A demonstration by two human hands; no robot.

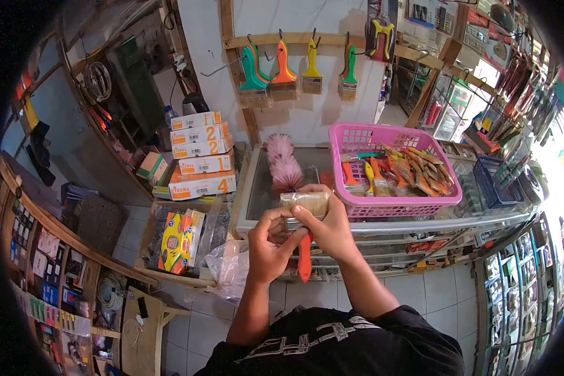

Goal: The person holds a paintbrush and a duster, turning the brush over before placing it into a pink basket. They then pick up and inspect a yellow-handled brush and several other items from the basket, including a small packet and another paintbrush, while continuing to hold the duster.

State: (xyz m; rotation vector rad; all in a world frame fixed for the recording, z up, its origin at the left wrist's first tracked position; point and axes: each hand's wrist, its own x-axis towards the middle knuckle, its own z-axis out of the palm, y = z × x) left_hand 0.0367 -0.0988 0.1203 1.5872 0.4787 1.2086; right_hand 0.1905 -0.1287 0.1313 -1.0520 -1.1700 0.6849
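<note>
Both hands hold a wide paintbrush (304, 258) in front of my chest, its orange handle hanging down and its pale bristles, apparently in clear wrapping, facing up. My left hand (271, 245) is closed around the lower left of the brush, near the metal band. From the right, my right hand (329, 227) grips it, with the thumb across the front and the fingers behind the bristle end. Just beyond the hands lies a pink fluffy duster (282, 164) on the glass counter. Right of them, a pink plastic basket (395, 203) holds many paintbrushes with coloured handles.
Stacked orange-and-white boxes (202, 185) stand at left, above a yellow-and-red box (177, 243) and a clear plastic bag (227, 266). Several brushes (284, 66) hang from hooks on a wooden rail. A blue basket (496, 182) sits at right on the glass counter (370, 227).
</note>
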